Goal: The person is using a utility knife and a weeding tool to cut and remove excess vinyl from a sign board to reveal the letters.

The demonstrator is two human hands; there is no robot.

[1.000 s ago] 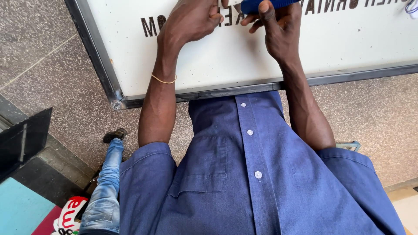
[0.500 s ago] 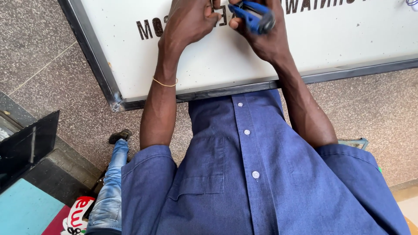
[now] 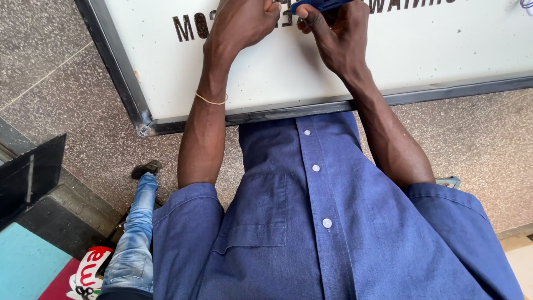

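Near the sign panel's (image 3: 266, 83) top edge, right hand (image 3: 333, 39) fingers grip a blue tool (image 3: 322, 4); left hand (image 3: 241, 22) curled.

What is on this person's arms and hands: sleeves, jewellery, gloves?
Both hands, left hand and right hand, are bare, with no gloves. A thin yellow band circles the left wrist. The forearms are uncovered; short sleeves of a blue button-front shirt with white buttons end above the elbows.

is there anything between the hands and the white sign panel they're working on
Nothing visible. Both hands already rest on the white sign panel: the left hand pressed on its lettering, the right hand gripping a blue tool against it, partly cut off by the frame edge.
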